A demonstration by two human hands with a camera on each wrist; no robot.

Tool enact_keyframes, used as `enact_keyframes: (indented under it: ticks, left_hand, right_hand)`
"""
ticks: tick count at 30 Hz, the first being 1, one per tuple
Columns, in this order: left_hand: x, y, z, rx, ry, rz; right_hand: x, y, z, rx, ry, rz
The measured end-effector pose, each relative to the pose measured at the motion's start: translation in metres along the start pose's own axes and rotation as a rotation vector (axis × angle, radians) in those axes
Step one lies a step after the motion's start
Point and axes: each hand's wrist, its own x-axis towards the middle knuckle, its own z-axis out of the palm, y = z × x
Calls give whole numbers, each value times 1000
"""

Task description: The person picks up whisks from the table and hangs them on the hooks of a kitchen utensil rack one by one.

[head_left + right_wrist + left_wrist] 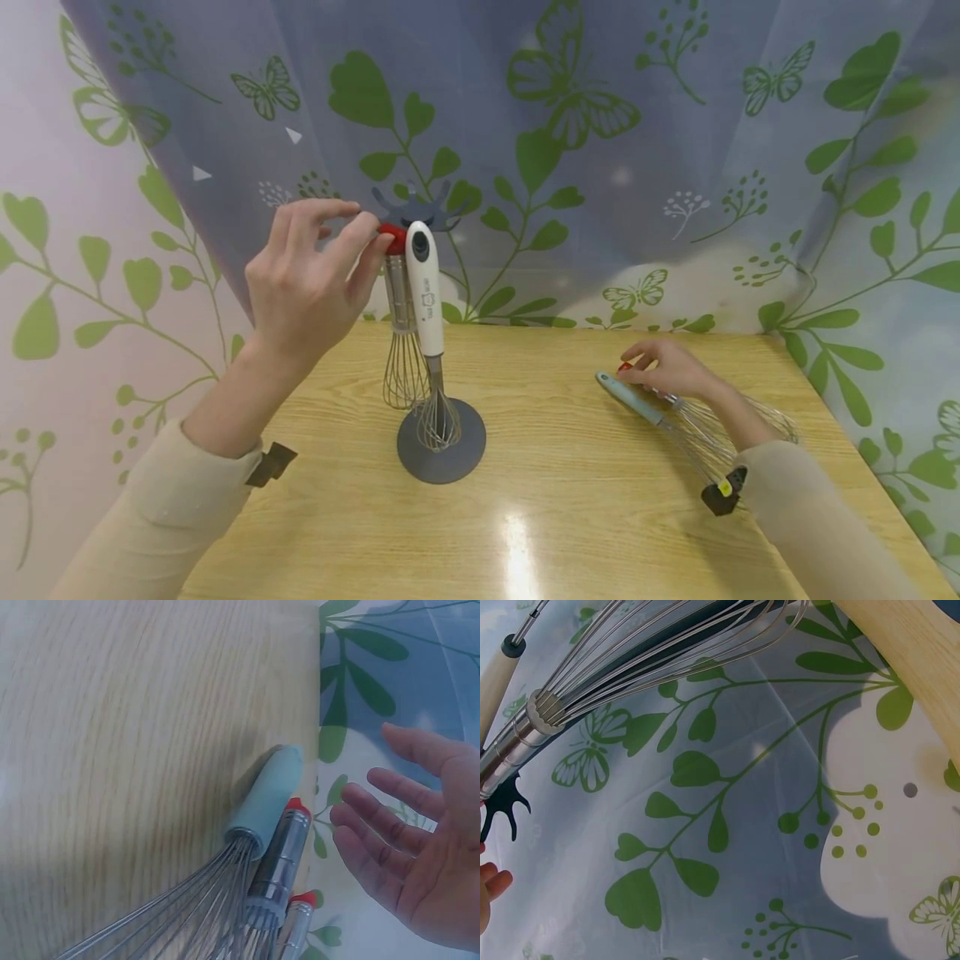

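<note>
My left hand [303, 267] pinches the red end of a metal-handled whisk [401, 292] between thumb and finger. That whisk hangs upright at the clawed top [442, 218] of a dark grey rack with a round base [471, 442]. Right beside it hangs a white-handled whisk [425, 292]. My right hand [671, 371], fingers loosely spread, hovers over whisks lying on the table. Among them are a light blue-handled whisk [270, 791] and two metal-handled ones with red ends, a nearer whisk [281, 855] and a second whisk [298, 930]. The right wrist view shows that palm holding nothing.
A light wooden table [540, 467] carries the rack left of its middle and the loose whisks at the right. Behind its far edge hangs a curtain [480, 100] printed with leaves and butterflies. A similar patterned cloth stands along both sides.
</note>
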Motion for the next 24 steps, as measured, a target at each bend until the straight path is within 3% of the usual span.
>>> enact_keyframes:
  ticks: [4,24]
  left_hand:
    - [0,0,0,1,-1,-3]
    - [1,0,-1,-11,-14,0]
  right_hand:
    - [1,5,2,9,-16,39]
    - [8,24,7,-22,-64,78]
